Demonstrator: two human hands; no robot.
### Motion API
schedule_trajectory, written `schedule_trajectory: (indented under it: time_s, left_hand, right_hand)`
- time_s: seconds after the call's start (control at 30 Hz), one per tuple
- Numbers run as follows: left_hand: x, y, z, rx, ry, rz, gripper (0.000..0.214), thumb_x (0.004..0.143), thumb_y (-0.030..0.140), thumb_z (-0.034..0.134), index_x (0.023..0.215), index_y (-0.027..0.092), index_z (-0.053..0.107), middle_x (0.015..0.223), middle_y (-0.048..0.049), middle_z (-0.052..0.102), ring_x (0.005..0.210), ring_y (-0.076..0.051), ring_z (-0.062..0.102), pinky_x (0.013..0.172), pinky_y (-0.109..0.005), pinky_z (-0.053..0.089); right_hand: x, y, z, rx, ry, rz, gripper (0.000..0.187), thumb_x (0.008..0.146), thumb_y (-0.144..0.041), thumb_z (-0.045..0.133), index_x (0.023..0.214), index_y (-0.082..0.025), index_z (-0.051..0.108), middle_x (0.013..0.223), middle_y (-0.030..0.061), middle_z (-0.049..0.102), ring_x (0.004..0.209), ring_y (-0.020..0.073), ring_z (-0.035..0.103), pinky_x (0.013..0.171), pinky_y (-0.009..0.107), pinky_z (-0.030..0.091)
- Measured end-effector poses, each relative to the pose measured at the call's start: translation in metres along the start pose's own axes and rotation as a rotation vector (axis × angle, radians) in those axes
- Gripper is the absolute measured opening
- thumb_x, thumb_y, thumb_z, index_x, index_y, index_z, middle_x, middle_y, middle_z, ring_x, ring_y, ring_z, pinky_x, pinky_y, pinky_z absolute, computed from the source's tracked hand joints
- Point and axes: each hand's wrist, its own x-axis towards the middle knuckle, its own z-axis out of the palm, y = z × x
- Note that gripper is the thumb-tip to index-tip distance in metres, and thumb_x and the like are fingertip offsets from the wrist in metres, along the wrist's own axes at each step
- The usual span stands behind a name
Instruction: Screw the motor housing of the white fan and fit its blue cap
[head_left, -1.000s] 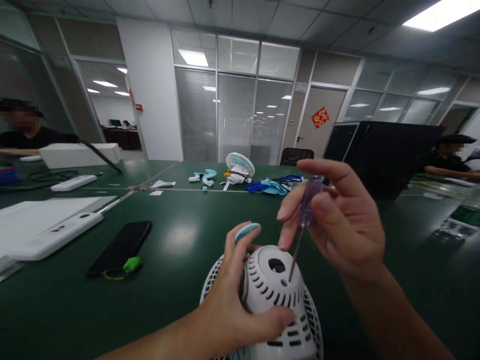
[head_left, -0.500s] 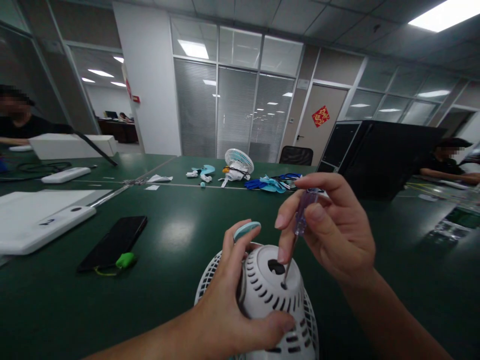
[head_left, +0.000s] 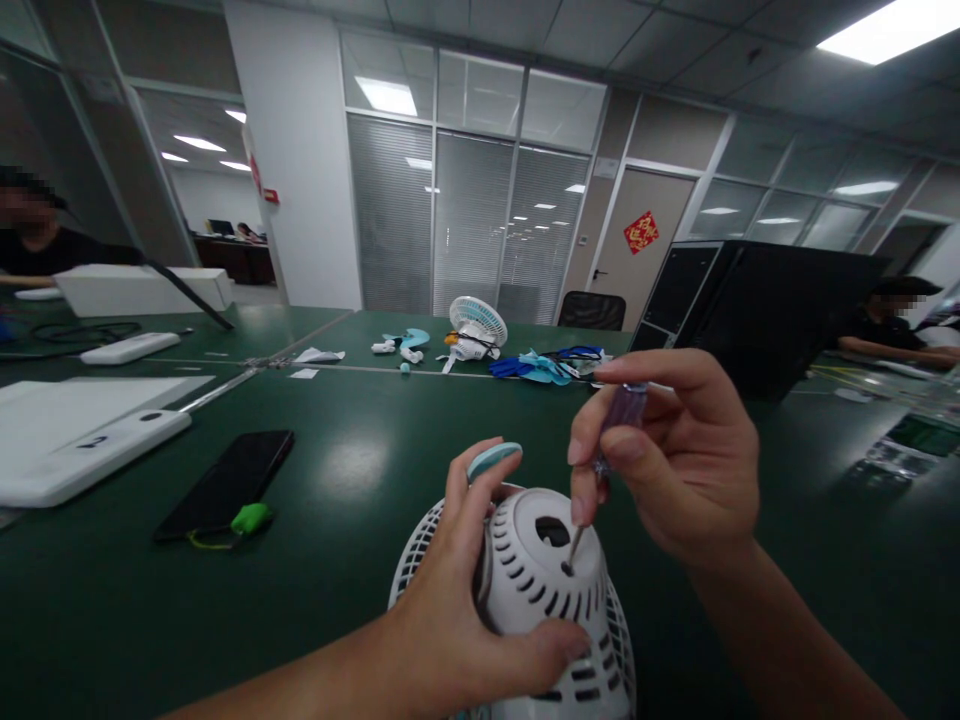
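Observation:
A white fan motor housing with vent slots sits on its white grille at the near edge of the green table. My left hand wraps round the housing, thumb across its front, and pinches a small teal disc between two fingertips. My right hand is closed on a screwdriver with a clear purple handle. Its thin shaft points down and its tip sits in a hole on top of the housing.
A black phone with a green tag lies to the left, beside white boards. A second small fan and blue parts lie far back. A black case stands at right. Other people sit at both sides.
My right hand has sunk lower over the housing, pushing the screwdriver further down into the hole. The left hand keeps its hold on the housing.

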Motion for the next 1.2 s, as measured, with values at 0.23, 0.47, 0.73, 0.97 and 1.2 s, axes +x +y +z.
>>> schedule_trajectory:
  time_s: [0.23, 0.47, 0.73, 0.97, 1.2]
  left_hand:
    - [-0.001, 0.0, -0.001, 0.012, 0.001, 0.018, 0.096, 0.066, 0.039, 0.082, 0.148, 0.029, 0.033, 0.156, -0.012, 0.015, 0.145, -0.046, 0.023, 0.118, -0.068, 0.017]
    - [0.0, -0.001, 0.0, 0.005, 0.012, 0.031, 0.097, 0.066, 0.04, 0.084, 0.149, 0.029, 0.034, 0.157, -0.0112, 0.017, 0.145, -0.045, 0.021, 0.119, -0.067, 0.018]
    - [-0.001, -0.004, 0.001, 0.039, 0.044, 0.061, 0.094, 0.066, 0.041, 0.083, 0.147, 0.029, 0.037, 0.155, -0.0111, 0.021, 0.145, -0.044, 0.023, 0.119, -0.066, 0.017]
    - [-0.002, -0.002, -0.001, 0.029, 0.005, 0.038, 0.094, 0.068, 0.041, 0.082, 0.147, 0.031, 0.033, 0.156, -0.0097, 0.015, 0.147, -0.044, 0.018, 0.119, -0.067, 0.012]
    - [-0.002, -0.004, 0.001, 0.022, 0.028, 0.036, 0.094, 0.067, 0.043, 0.082, 0.147, 0.031, 0.035, 0.156, -0.01, 0.016, 0.145, -0.044, 0.021, 0.119, -0.068, 0.014]
  right_hand:
    - [-0.004, -0.004, -0.001, -0.04, 0.002, -0.008, 0.026, 0.094, -0.032, 0.064, 0.121, -0.034, 0.064, 0.08, -0.0029, 0.067, 0.05, 0.0112, 0.067, 0.042, 0.023, 0.055]
    - [-0.005, -0.01, -0.004, -0.178, 0.026, -0.059, 0.025, 0.097, -0.025, 0.059, 0.117, -0.035, 0.068, 0.104, 0.0002, 0.07, 0.074, 0.0139, 0.071, 0.065, 0.03, 0.062]
    - [-0.004, -0.01, -0.006, -0.222, 0.038, -0.126, 0.022, 0.091, -0.036, 0.067, 0.113, -0.034, 0.07, 0.096, 0.0022, 0.067, 0.074, 0.0171, 0.064, 0.059, 0.032, 0.057]
    - [-0.003, -0.014, -0.006, -0.185, 0.006, -0.049, 0.023, 0.094, -0.029, 0.063, 0.115, -0.037, 0.07, 0.094, 0.0008, 0.072, 0.075, 0.0151, 0.068, 0.065, 0.03, 0.062]
    - [-0.005, -0.008, -0.009, -0.268, -0.004, -0.074, 0.032, 0.098, -0.036, 0.055, 0.129, -0.038, 0.064, 0.102, 0.0026, 0.073, 0.081, 0.0193, 0.068, 0.069, 0.038, 0.062]
